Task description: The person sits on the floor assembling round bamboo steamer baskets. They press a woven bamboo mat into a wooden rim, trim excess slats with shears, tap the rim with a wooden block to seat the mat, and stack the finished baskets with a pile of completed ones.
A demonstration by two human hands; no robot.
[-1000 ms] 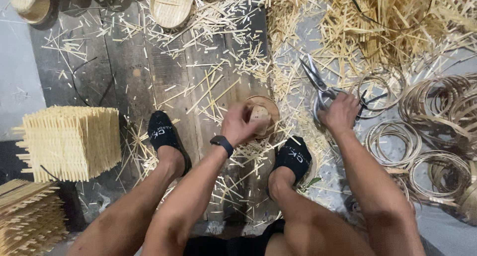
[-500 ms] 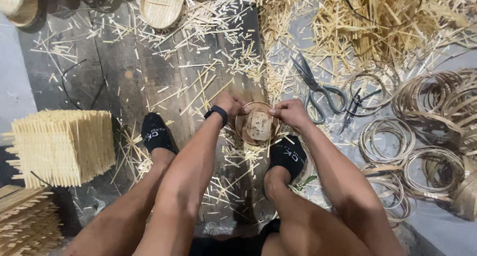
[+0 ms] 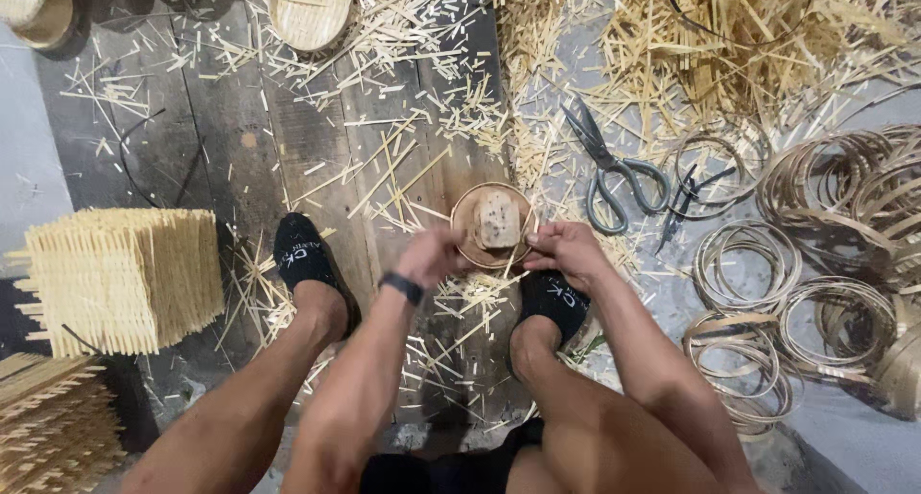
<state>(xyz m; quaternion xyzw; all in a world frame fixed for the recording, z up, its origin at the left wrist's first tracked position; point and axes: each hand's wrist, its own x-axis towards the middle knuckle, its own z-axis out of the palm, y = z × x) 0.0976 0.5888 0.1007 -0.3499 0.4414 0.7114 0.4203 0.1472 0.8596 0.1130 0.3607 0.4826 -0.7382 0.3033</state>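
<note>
We are gripping the small round bamboo tray (image 3: 491, 227) with left hand (image 3: 434, 256) and right hand (image 3: 566, 249), fitting its rim; next, steady pressing.

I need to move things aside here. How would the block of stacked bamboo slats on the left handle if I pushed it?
The slat stack looks light and loosely layered, so it would probably shear or shed slats. The ragged protruding ends suggest nothing binds it.
</note>
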